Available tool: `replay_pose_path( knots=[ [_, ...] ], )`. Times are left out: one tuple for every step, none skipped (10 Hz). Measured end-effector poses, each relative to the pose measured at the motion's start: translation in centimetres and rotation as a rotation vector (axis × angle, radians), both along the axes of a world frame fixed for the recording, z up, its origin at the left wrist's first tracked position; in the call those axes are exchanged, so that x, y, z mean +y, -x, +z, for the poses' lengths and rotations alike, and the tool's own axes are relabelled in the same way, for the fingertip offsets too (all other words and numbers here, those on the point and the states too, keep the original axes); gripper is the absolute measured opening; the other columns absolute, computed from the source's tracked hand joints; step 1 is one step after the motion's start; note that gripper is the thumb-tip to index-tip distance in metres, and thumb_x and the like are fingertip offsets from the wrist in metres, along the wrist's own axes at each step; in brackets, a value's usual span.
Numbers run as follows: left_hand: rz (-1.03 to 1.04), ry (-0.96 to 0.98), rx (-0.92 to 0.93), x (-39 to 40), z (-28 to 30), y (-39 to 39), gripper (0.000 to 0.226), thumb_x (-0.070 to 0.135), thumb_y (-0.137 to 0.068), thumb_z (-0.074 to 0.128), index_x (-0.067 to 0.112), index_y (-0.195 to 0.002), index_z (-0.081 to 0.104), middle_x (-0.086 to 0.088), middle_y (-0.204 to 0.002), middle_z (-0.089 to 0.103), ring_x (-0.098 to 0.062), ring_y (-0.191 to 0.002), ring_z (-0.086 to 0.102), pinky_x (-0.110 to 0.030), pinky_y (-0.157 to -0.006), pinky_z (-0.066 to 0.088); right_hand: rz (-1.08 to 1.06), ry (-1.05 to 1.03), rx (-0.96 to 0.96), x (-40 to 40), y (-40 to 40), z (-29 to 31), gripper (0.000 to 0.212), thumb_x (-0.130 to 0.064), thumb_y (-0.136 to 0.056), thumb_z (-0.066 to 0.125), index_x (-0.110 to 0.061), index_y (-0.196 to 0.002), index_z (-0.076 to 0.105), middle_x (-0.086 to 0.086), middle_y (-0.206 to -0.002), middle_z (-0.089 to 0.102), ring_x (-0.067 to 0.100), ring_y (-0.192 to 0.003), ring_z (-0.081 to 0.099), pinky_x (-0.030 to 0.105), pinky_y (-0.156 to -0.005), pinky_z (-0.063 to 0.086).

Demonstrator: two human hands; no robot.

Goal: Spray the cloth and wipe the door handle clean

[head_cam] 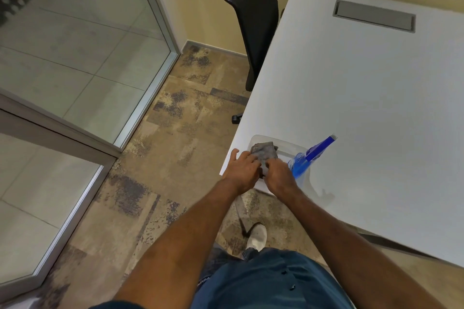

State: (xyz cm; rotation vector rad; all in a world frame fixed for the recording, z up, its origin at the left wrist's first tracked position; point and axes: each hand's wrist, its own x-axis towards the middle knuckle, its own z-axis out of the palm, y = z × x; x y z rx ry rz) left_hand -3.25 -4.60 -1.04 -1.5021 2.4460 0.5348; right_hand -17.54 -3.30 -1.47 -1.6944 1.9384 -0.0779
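A white table (364, 98) carries a clear tray (288, 146) at its near corner, right under the fingers (256, 162) of both hands. A grey flap (374, 15) is set flush into the tabletop, well beyond the fingers and to their right. The patterned carpet (175, 133) left of and below the fingers bears a black chair (258, 20) pushed against the table's far edge.

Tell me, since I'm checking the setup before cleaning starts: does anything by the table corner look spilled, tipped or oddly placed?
One thing: the clear tray overhangs the white table at its corner. Both hands, left and right, hold the grey cloth; the blue spray bottle is beside them. No spill shows.
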Motion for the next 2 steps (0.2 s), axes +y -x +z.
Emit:
replay_pose_path(
  knots=[
    [0.035,0.070,0.028,0.7,0.4,-1.7,0.038,0.035,-0.112,0.040,0.020,-0.144,0.055,-0.002,-0.160,0.045,-0.025,-0.147,0.037,-0.049,-0.122,0.020,-0.029,0.048,-0.081,-0.3,-0.3,0.6,0.026,-0.007,-0.101,0.055,-0.003,-0.127,0.058,0.020,-0.131,0.057,0.036,-0.121,0.057,0.044,-0.103,0.052],
    [0.132,0.098,-0.008,1.0,1.4,-5.1,0.042,0.035,-0.113,0.037,0.021,-0.151,0.047,-0.002,-0.164,0.040,-0.025,-0.148,0.036,-0.046,-0.118,0.024,-0.043,0.069,-0.141,-1.0,-1.3,1.8,0.035,0.000,-0.095,0.051,0.000,-0.130,0.054,0.022,-0.135,0.050,0.039,-0.126,0.048,0.048,-0.105,0.044]
  ],
)
